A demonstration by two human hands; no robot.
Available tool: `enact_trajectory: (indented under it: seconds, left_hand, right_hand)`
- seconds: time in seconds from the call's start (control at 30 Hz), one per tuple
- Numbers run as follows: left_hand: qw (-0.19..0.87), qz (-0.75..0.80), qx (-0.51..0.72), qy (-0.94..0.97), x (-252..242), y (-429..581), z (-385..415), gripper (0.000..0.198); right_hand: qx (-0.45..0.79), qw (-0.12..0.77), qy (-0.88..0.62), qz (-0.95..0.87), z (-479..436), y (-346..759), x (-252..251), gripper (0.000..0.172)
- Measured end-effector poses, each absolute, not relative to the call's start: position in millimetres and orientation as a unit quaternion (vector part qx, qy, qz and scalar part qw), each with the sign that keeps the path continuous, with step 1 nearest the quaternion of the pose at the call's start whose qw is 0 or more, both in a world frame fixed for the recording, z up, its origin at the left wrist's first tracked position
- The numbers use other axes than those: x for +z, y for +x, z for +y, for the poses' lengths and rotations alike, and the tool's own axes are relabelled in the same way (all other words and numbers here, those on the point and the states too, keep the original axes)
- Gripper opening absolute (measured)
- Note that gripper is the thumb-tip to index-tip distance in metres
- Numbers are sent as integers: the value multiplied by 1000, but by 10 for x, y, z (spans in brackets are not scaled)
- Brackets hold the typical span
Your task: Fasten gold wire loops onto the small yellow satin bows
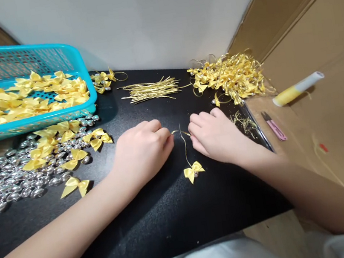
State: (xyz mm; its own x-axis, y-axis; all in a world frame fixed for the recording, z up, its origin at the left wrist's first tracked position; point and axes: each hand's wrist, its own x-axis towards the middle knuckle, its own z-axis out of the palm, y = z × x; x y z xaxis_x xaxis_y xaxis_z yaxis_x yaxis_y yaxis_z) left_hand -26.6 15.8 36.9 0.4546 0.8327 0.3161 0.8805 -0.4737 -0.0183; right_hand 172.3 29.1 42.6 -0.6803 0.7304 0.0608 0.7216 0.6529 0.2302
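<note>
My left hand (145, 148) and my right hand (215, 135) are both closed, knuckles up, a little above the black table. Between them runs a thin gold cord (185, 144), with one part pinched in each hand and its strands crossing in the gap. From that crossing a strand leads down to a yellow ribbon bow (193, 169), which has a small silver bell or bead partly hidden behind it. My fingertips are mostly out of sight under the hands.
To the left, a turquoise basket (75, 53) holds yellow bows. Silver beads (41, 176) and loose bows lie before it. A bundle of gold cords (153, 89) lies at the back, beside a heap of bow pieces (231, 74). Pink-handled snips (274, 125) rest on cardboard at the right.
</note>
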Motion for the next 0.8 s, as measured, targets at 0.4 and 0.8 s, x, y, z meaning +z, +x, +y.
enact_trajectory:
  seconds: [0.4,0.8]
  left_hand:
    - [-224,-553,-244,-764,177,4,146,36]
    - [-520,-490,-514,-474,-91,107,99,23]
  right_hand:
    - [-215,-27,583,783,103,1629,476,25]
    - [-464,-452,554,523,-75,1484,99,21]
